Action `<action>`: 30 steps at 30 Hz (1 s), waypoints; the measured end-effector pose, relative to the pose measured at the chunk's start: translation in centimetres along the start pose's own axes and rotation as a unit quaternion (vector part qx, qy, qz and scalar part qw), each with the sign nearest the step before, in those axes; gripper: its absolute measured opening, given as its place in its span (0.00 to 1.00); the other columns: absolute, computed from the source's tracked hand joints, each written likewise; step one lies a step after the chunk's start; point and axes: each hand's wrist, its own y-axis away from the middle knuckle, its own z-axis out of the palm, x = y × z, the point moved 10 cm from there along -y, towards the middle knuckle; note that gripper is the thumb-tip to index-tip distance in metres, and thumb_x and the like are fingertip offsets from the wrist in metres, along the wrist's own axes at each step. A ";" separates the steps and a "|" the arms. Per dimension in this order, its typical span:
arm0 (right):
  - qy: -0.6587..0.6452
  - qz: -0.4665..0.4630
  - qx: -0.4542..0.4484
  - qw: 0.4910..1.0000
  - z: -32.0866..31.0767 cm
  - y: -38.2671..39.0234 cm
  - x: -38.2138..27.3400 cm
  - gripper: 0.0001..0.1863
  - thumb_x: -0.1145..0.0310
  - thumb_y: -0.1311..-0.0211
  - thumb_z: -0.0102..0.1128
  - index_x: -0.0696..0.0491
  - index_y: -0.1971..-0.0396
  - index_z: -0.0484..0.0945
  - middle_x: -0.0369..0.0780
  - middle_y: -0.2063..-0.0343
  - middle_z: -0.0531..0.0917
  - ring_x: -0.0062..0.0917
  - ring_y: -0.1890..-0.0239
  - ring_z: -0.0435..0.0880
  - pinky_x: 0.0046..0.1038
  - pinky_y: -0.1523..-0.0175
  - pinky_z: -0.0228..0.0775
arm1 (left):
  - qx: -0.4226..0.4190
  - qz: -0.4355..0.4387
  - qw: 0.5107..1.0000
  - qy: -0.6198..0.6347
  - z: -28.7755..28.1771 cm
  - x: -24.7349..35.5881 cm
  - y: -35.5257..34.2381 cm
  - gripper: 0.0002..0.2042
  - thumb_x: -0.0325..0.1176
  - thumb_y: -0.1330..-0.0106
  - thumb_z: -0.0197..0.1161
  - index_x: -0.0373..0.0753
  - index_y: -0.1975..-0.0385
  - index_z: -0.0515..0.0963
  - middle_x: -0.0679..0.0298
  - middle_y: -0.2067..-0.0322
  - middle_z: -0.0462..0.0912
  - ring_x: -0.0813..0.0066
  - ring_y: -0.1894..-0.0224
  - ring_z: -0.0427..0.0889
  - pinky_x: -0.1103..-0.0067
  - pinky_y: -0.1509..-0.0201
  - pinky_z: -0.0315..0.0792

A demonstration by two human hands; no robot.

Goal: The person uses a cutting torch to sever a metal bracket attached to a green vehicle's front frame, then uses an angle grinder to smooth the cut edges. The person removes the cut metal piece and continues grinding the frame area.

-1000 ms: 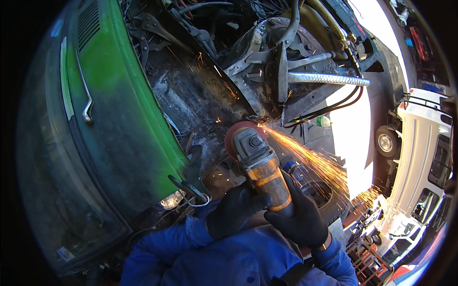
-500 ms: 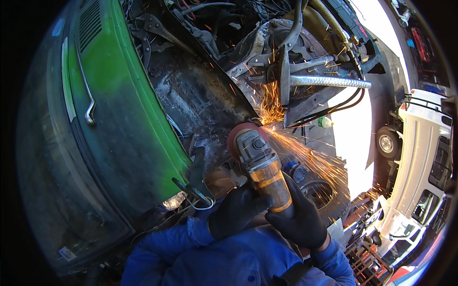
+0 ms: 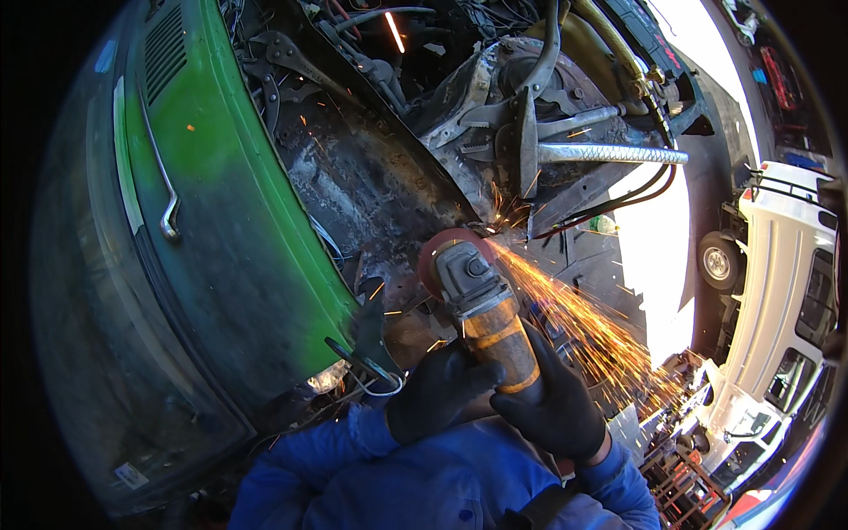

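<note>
Both my hands, in dark gloves, are closed round a yellow and grey angle grinder (image 3: 501, 338). My left hand (image 3: 442, 389) grips its near left side, the thumb lying over the body. My right hand (image 3: 556, 397) wraps the right side and rear end. The grinder's reddish disc (image 3: 437, 258) meets the lower corner of a dark metal panel (image 3: 415, 177). Orange sparks (image 3: 574, 309) stream from the contact point toward the lower right. Just beyond the disc, locking pliers (image 3: 527, 132) are clamped on the metalwork.
A green vehicle body (image 3: 238, 185) with a wiper arm (image 3: 166, 208) fills the left. More locking pliers (image 3: 296, 57) grip the panel's far left edge. A ridged silver bar (image 3: 609, 153) juts out to the right. Beyond stands a white van (image 3: 782, 265). Wires (image 3: 375, 384) hang near my left hand.
The sparks beyond the disc have shrunk, while the stream to the lower right has grown denser and longer. My hands and the grinder have hardly moved.
</note>
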 end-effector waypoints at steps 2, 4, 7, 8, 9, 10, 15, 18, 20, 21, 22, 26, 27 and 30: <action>0.032 0.059 -0.006 0.998 0.0 0.3 1.1 0.52 0.64 0.38 0.83 0.57 0.18 0.62 0.55 0.37 0.85 0.43 0.35 0.88 0.41 0.32 0.78 | -0.008 0.017 0.999 0.033 0.2 0.1 -0.1 0.28 0.34 0.21 0.67 0.28 0.27 0.69 0.53 0.35 0.81 0.64 0.31 0.81 0.65 0.25 0.75; 0.008 0.008 0.000 1.000 0.0 0.2 0.0 0.52 0.64 0.38 0.82 0.57 0.18 0.62 0.55 0.37 0.85 0.44 0.35 0.88 0.42 0.32 0.79 | 0.000 -0.003 0.999 0.041 0.1 -0.4 -0.1 0.28 0.34 0.21 0.68 0.29 0.26 0.69 0.53 0.34 0.81 0.64 0.31 0.81 0.65 0.25 0.75; 0.006 -0.017 0.005 1.000 -0.1 0.1 -0.5 0.52 0.64 0.38 0.82 0.57 0.18 0.61 0.55 0.38 0.86 0.44 0.36 0.89 0.42 0.33 0.80 | -0.001 -0.008 0.999 0.040 0.1 -0.4 0.1 0.28 0.34 0.21 0.68 0.29 0.26 0.68 0.53 0.33 0.81 0.64 0.31 0.81 0.64 0.25 0.75; 0.011 -0.021 0.007 1.000 -0.1 0.1 -0.6 0.52 0.64 0.38 0.82 0.57 0.18 0.61 0.55 0.39 0.86 0.44 0.37 0.89 0.42 0.34 0.80 | -0.004 0.008 0.999 0.042 0.0 -0.1 0.1 0.28 0.34 0.21 0.67 0.29 0.26 0.68 0.53 0.33 0.80 0.64 0.31 0.81 0.64 0.25 0.75; 0.009 -0.013 0.002 1.000 0.0 0.1 -0.4 0.52 0.64 0.38 0.82 0.57 0.18 0.61 0.55 0.39 0.86 0.44 0.37 0.89 0.42 0.34 0.80 | -0.002 -0.008 1.000 0.021 -0.1 -0.4 0.1 0.28 0.36 0.20 0.67 0.29 0.27 0.68 0.53 0.33 0.81 0.64 0.32 0.81 0.65 0.26 0.76; 0.011 -0.007 0.000 1.000 0.1 0.0 -0.3 0.52 0.64 0.38 0.82 0.56 0.18 0.61 0.55 0.39 0.86 0.44 0.37 0.89 0.42 0.34 0.81 | 0.000 -0.008 1.000 0.004 -0.2 -0.3 0.1 0.28 0.38 0.20 0.67 0.29 0.28 0.68 0.53 0.34 0.81 0.64 0.33 0.82 0.65 0.27 0.76; -0.001 -0.003 0.001 1.000 0.0 0.1 -0.2 0.52 0.65 0.38 0.81 0.56 0.18 0.61 0.54 0.38 0.86 0.42 0.37 0.90 0.41 0.35 0.81 | -0.013 0.006 0.999 -0.034 0.2 0.1 -0.1 0.28 0.40 0.18 0.67 0.29 0.28 0.68 0.53 0.35 0.82 0.66 0.33 0.82 0.66 0.28 0.76; -0.008 -0.013 0.003 1.000 0.1 0.1 -0.2 0.51 0.65 0.38 0.81 0.57 0.18 0.61 0.55 0.38 0.86 0.42 0.37 0.89 0.41 0.34 0.81 | -0.010 -0.003 1.000 -0.004 0.3 0.3 0.0 0.27 0.38 0.19 0.66 0.29 0.29 0.69 0.54 0.35 0.82 0.66 0.33 0.81 0.66 0.27 0.76; -0.006 -0.009 0.007 1.000 0.1 0.2 -0.2 0.51 0.66 0.37 0.81 0.57 0.18 0.61 0.55 0.37 0.85 0.41 0.36 0.89 0.41 0.33 0.80 | 0.000 -0.012 1.000 -0.019 0.2 0.4 0.2 0.26 0.35 0.20 0.67 0.29 0.28 0.70 0.53 0.36 0.83 0.65 0.32 0.81 0.66 0.27 0.76; -0.015 -0.012 0.005 1.000 0.1 0.2 -0.2 0.51 0.66 0.37 0.81 0.57 0.18 0.61 0.55 0.36 0.85 0.41 0.35 0.88 0.41 0.33 0.80 | 0.002 -0.009 0.999 -0.037 0.1 0.7 0.3 0.26 0.35 0.20 0.67 0.29 0.28 0.71 0.54 0.36 0.83 0.65 0.33 0.82 0.66 0.27 0.76; -0.013 -0.023 0.007 1.000 0.1 0.1 -0.4 0.51 0.66 0.37 0.81 0.57 0.18 0.61 0.55 0.35 0.84 0.41 0.35 0.88 0.41 0.33 0.79 | 0.005 -0.002 0.998 -0.057 0.1 0.9 0.4 0.26 0.36 0.20 0.67 0.29 0.29 0.71 0.54 0.36 0.83 0.65 0.33 0.82 0.66 0.27 0.76; -0.019 -0.017 0.003 1.000 0.0 0.0 -0.2 0.51 0.65 0.37 0.81 0.57 0.18 0.61 0.55 0.33 0.82 0.41 0.33 0.86 0.41 0.31 0.78 | 0.030 0.017 0.999 -0.037 -0.1 1.2 0.3 0.26 0.38 0.19 0.67 0.28 0.30 0.72 0.53 0.38 0.84 0.65 0.34 0.82 0.66 0.27 0.76; -0.027 -0.014 -0.004 1.000 0.1 0.0 -0.2 0.51 0.65 0.37 0.81 0.57 0.18 0.61 0.55 0.33 0.83 0.41 0.33 0.86 0.41 0.31 0.78 | 0.028 0.013 0.999 -0.043 -0.1 1.2 0.4 0.26 0.38 0.19 0.67 0.28 0.30 0.72 0.53 0.38 0.84 0.65 0.34 0.82 0.67 0.27 0.75; -0.028 -0.006 -0.007 1.000 0.1 -0.1 -0.1 0.52 0.65 0.37 0.81 0.57 0.18 0.61 0.55 0.34 0.83 0.42 0.33 0.87 0.41 0.31 0.78 | 0.022 0.006 0.998 -0.056 -0.2 1.0 0.3 0.27 0.39 0.19 0.67 0.29 0.29 0.71 0.53 0.38 0.84 0.65 0.34 0.82 0.66 0.27 0.76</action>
